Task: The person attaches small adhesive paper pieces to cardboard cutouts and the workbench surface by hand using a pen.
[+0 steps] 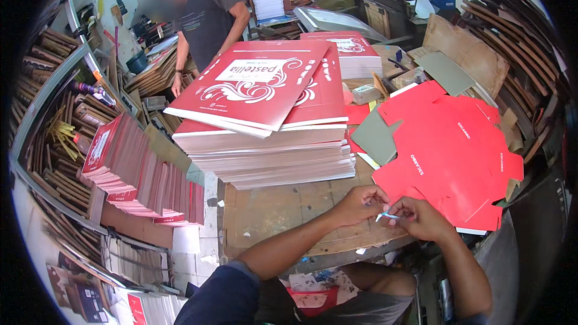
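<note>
Over the front of the worn wooden table, my two hands are close together, fingertips almost meeting. Between thumb and fingers, my right hand (pixel 420 219) pinches a small light-blue and white strip (pixel 386 215). Curled just beside it, my left hand (pixel 361 203) has its fingertips pressed together; whatever sits in them is too small to make out. To the right of my hands lie flat red die-cut card sheets (pixel 448 150), overlapping in a loose pile. A tall stack of red-and-white printed sheets (pixel 271 150) stands to the left, its top ones fanned askew.
A grey-green card piece (pixel 374 135) lies between the stacks. Behind is another red-and-white stack (pixel 360 66). Red-topped stacks (pixel 141 174) stand on the left beside a metal shelf (pixel 90 63) full of boards. Across the table, a person in a dark shirt (pixel 211 18) stands.
</note>
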The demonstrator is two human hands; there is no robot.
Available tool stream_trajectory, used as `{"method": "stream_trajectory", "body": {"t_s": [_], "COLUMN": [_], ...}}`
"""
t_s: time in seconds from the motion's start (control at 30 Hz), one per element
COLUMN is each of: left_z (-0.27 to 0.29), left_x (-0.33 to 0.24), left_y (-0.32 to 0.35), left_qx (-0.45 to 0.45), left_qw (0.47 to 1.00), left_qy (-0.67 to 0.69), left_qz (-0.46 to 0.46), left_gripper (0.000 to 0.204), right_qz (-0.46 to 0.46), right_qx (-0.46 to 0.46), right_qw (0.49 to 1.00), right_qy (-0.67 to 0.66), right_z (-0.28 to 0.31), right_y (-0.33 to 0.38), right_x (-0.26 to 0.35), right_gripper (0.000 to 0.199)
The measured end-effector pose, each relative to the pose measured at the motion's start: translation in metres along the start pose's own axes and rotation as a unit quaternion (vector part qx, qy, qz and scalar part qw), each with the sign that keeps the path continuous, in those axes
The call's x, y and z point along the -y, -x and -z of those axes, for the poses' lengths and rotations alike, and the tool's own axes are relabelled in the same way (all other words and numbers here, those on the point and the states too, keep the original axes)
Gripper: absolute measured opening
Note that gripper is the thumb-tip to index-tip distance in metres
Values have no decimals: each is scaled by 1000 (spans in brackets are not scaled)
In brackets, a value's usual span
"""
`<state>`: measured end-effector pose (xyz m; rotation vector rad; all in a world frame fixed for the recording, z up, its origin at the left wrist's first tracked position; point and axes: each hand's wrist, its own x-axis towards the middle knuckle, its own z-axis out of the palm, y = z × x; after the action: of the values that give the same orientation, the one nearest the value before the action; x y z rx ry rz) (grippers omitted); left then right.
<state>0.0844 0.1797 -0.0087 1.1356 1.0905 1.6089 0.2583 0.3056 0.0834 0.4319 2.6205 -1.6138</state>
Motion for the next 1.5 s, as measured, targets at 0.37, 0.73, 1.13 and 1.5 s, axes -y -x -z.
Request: {"method": "stream_trajectory", "body": {"t_s": [0.37,0.73,1.13,1.5], "left_z": [-2,3,2,8], "left_x": [-14,-16,5,-17], "left_y": [6,7,-4,8], "left_qx": [-9,-55,-60,-31], "left_qw": [999,994,993,992], "left_qy": [-34,-63,-61,-103], "left_qz": [-20,-76,-75,-71], "left_gripper": [20,30,35,31], "right_qz": [-29,-77,-109,-64], "right_qx": [-37,-13,-71,-82], "right_qw": [999,997,991,994], "right_qy": [-9,0,41,-38], "right_z": [-4,-4,-23,-13], "right_y": [0,-3,-1,-8], "right_x": [-2,-4,39,9], "right_gripper": [29,18,21,13]}}
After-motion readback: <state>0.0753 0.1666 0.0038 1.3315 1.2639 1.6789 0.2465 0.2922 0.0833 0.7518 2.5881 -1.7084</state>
